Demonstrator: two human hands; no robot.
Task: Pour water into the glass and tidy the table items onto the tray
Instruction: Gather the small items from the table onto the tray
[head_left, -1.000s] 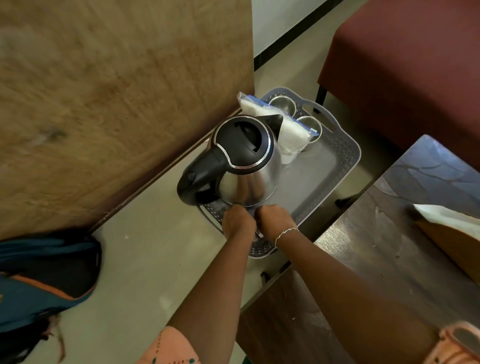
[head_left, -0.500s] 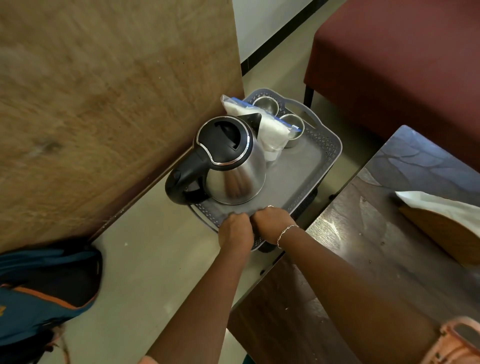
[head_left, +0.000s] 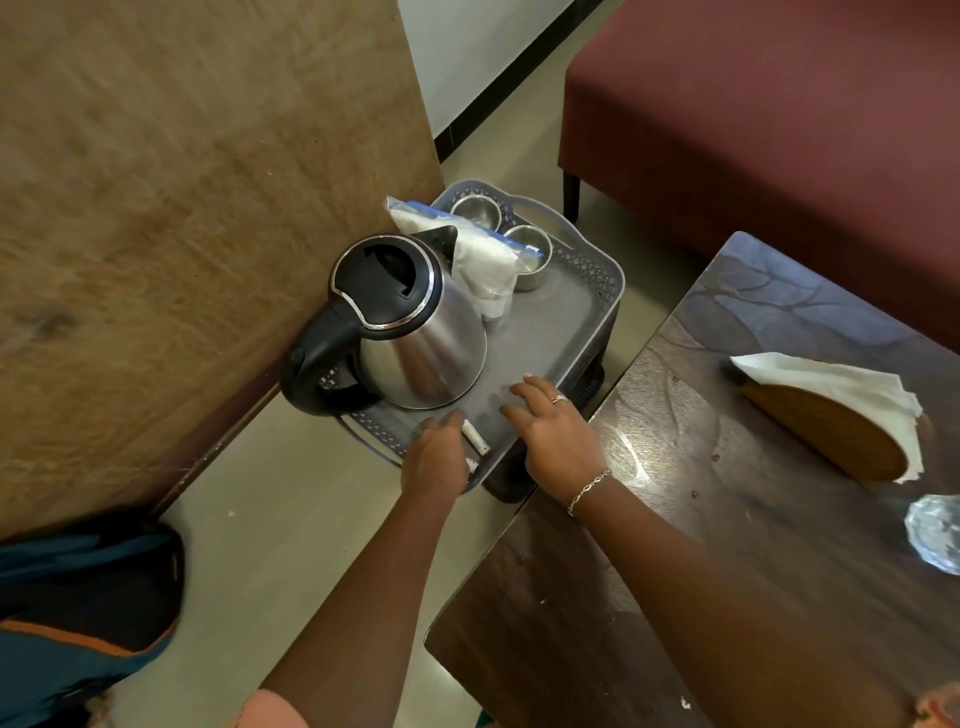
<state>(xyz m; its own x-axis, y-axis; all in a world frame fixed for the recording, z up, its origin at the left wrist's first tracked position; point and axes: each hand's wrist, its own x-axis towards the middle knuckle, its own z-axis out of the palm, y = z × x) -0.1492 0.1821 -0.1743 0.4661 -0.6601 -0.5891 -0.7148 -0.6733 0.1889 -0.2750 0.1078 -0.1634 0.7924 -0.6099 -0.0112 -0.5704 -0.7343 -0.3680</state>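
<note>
Our clenched hands have parted: right hand (head_left: 556, 431) lies flat, released; left hand's (head_left: 436, 460) grip we cannot tell. A sachet (head_left: 476, 439) now lies on the tray (head_left: 597, 270), 5 o'clock of the kettle (head_left: 415, 338), so tidying proceeds.

Kettle (head_left: 422, 358) on tray (head_left: 553, 332), left hand (head_left: 435, 460), right hand (head_left: 557, 437) nearby

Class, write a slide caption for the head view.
Left hand and right hand, open, at the near end of a grey tray holding a steel kettle, two steel cups and a plastic bag.
</note>
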